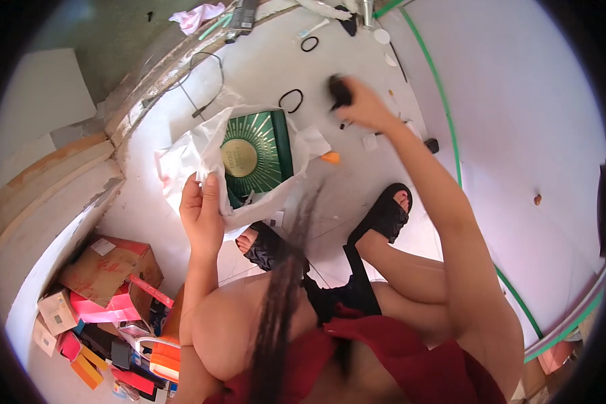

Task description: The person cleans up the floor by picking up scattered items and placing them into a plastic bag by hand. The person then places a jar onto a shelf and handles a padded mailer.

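Note:
My left hand (203, 205) pinches the near left edge of a white plastic bag (188, 148). Inside the open bag lies a green box (262, 145) with a round gold label and radiating lines. To the right of the bag and above the floor, my right hand (363, 104) grips a black object (340, 91), blurred by motion, too unclear to name. A small orange piece (330, 157) lies beside the bag's right side. Just beyond the bag is a black loop (291, 101) on the floor.
A cardboard box (108, 269) and several small packages pile up at the lower left. A cable (196, 101) lies beyond the bag. Another black loop (310, 44) and a pink cloth (197, 18) are farther off. A green-edged white panel (512, 135) stands at the right.

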`<state>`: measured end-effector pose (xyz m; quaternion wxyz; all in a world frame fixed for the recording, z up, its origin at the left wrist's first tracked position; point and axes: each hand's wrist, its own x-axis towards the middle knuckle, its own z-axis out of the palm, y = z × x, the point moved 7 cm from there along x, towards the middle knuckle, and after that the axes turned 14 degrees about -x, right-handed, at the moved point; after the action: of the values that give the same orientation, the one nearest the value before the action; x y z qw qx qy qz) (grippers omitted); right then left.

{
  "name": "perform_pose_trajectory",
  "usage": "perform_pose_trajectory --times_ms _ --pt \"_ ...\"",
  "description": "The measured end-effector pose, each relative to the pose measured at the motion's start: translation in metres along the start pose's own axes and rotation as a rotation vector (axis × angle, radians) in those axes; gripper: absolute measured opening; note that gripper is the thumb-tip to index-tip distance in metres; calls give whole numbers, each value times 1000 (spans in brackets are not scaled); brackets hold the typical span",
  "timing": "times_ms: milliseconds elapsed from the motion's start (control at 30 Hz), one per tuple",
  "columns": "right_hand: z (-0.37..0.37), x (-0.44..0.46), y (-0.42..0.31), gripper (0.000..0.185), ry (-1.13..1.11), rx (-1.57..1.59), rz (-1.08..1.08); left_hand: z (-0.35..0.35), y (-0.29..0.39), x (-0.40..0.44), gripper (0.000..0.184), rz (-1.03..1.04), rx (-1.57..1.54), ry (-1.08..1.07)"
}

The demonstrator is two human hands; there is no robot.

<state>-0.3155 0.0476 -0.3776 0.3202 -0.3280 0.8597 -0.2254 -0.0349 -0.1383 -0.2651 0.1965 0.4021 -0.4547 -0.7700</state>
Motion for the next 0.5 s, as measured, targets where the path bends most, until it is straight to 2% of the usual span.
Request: perform_pose_trajectory --times_ms 33,67,100,233,300,333,367,433,467,500 --pt "15 -14 -47 71 146 -36 -447 0 -4 1 18 -7 2 9" --pt "31 -27 -91 71 -291 111 -383 5 -4 3 18 -8 -7 -3" --pt "26 -22 -99 71 -286 99 -377 10 -3 4 18 7 11 3" --pt "27 -3 -117 60 -376 373 -266 -1 -3 2 19 10 55 8" --pt "-3 52 -45 56 -16 139 -118 -5 -2 2 19 16 81 17" --pt "-28 69 -12 54 226 -104 -23 -7 -2 1 19 23 67 32" --pt "-51 83 11 61 359 -316 27 -8 -2 -1 19 16 73 30" --pt "-76 115 51 69 533 -536 68 -13 -2 -3 20 -5 83 17" --pt "-82 125 55 69 529 -541 47 -14 -2 -4 20 3 73 34" --pt "-86 134 61 75 527 -611 130 -16 -3 -5 20 -27 58 49"
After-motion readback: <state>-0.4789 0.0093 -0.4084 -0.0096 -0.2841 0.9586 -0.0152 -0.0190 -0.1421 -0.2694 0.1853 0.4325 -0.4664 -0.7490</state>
